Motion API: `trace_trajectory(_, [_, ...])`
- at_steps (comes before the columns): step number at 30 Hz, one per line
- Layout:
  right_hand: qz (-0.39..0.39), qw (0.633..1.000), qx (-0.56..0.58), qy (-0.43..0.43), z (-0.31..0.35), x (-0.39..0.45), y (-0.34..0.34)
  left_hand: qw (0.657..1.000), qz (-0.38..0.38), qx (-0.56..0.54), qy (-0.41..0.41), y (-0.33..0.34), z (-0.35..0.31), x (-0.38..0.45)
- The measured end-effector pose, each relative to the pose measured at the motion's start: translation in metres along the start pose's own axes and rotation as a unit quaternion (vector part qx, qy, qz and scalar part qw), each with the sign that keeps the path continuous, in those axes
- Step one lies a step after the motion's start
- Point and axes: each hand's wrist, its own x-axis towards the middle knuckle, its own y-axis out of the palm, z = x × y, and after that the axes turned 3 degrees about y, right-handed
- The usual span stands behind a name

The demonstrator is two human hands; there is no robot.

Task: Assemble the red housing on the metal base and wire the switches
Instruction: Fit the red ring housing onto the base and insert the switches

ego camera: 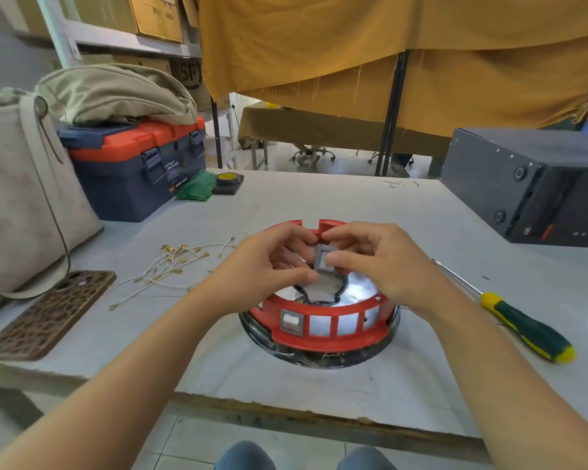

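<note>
A red ring-shaped housing with window slots sits on a shiny metal base in the middle of the table. One grey switch fills the leftmost front slot. Above the ring's centre, both hands hold a second grey switch. My left hand pinches its lower edge with thumb and fingers. My right hand grips it from the right, thumb on its face. White wires with gold terminals lie loose to the left.
A green-and-yellow screwdriver lies right of the base. A phone in a brown case, a beige bag and a blue-orange toolbox are at the left. A black box stands far right; tape roll at the back.
</note>
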Motion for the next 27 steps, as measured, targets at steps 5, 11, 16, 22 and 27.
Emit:
trace_trajectory(5, [-0.016, 0.999, 0.034, -0.007, 0.000, -0.018, 0.003, 0.993, 0.055, 0.100, 0.000, -0.017, 0.003, -0.029])
trace_trajectory(11, [-0.030, 0.999, 0.041, -0.008, -0.002, -0.037, 0.010, 0.994, 0.043, 0.097, 0.011, -0.005, 0.012, -0.048])
trace_trajectory(16, [-0.027, 0.999, 0.039, -0.007, -0.005, -0.051, 0.016, 0.998, 0.016, 0.056, 0.017, -0.002, 0.016, -0.049])
trace_trajectory(22, [0.014, 0.997, 0.077, -0.008, 0.000, -0.058, 0.012, 0.999, 0.002, 0.035, 0.017, 0.001, 0.019, -0.048])
trace_trajectory(27, [0.035, 0.997, 0.070, -0.014, -0.002, -0.061, 0.011, 1.000, 0.003, 0.018, 0.019, 0.002, 0.019, -0.049])
